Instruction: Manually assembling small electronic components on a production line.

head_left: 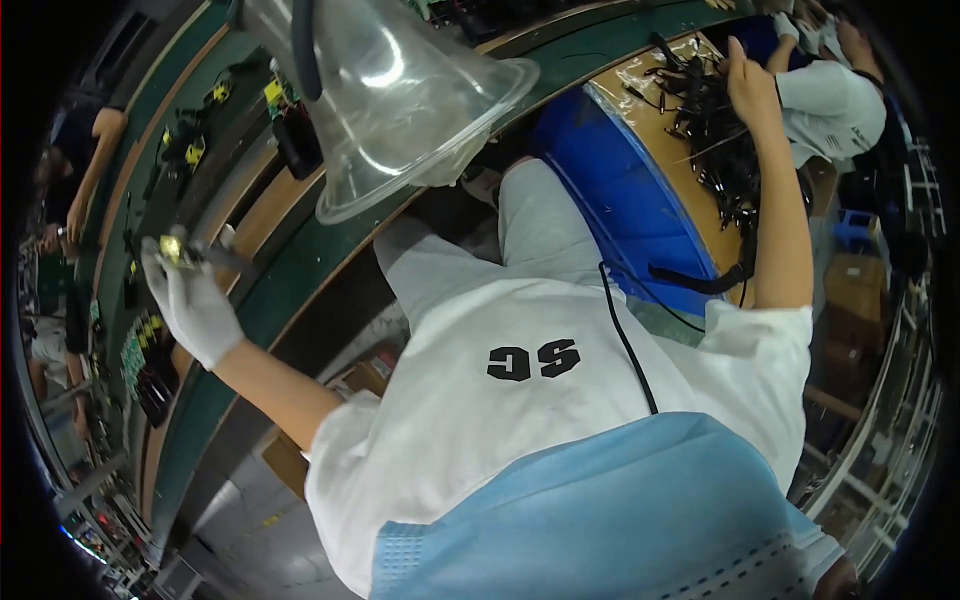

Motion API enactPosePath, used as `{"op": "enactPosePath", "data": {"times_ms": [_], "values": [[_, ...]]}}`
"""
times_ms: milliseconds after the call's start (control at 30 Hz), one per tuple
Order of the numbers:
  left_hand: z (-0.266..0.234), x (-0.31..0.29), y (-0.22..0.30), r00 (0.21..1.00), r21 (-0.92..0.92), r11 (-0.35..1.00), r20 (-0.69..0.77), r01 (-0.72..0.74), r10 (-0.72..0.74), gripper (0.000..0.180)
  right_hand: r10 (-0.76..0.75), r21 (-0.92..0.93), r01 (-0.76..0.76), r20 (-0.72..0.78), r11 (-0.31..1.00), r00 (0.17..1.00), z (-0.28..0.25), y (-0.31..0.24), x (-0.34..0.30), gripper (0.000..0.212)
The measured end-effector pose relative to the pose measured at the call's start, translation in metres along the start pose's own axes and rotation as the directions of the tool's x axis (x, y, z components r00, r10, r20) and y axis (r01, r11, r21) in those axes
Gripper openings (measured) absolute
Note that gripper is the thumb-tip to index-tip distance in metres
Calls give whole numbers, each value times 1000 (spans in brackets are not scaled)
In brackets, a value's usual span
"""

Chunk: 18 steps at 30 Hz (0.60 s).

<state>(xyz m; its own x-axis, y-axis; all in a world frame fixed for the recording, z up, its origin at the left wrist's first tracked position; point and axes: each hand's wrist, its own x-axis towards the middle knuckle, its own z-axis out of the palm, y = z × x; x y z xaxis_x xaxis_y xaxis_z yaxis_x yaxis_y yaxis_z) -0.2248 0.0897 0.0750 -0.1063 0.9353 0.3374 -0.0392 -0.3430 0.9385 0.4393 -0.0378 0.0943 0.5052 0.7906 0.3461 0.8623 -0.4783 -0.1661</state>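
My left hand [192,308], in a white glove, is raised over the green bench at the left. Its fingers are closed on a small circuit board [172,246] with a yellow block on it; a blurred dark piece sticks out beside it. At the upper right my bare right hand [752,88] is at the far edge of a pile of black cables [715,140] with plugs. Its fingers look bent together, and what they hold, if anything, is hidden. The pile lies on a brown cardboard sheet [640,85] over a blue bin [610,180].
A clear plastic fume hood [410,100] hangs over the bench [280,275]. More boards with yellow parts [190,150] and black casings [295,140] lie along it. Co-workers sit at the far left and the upper right. A black cord [625,335] crosses my shirt.
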Motion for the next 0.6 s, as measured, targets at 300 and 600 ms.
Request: {"op": "enactPosePath", "data": {"times_ms": [300, 600], "values": [[70, -125, -12, 941, -280, 904, -13, 323, -339, 51, 81, 149, -143, 357, 978, 931, 97, 52, 131, 44], [102, -228, -60, 808, -321, 776, -52, 543, -587, 46, -38, 530, -318, 556, 786, 830, 148, 64, 163, 22]]}}
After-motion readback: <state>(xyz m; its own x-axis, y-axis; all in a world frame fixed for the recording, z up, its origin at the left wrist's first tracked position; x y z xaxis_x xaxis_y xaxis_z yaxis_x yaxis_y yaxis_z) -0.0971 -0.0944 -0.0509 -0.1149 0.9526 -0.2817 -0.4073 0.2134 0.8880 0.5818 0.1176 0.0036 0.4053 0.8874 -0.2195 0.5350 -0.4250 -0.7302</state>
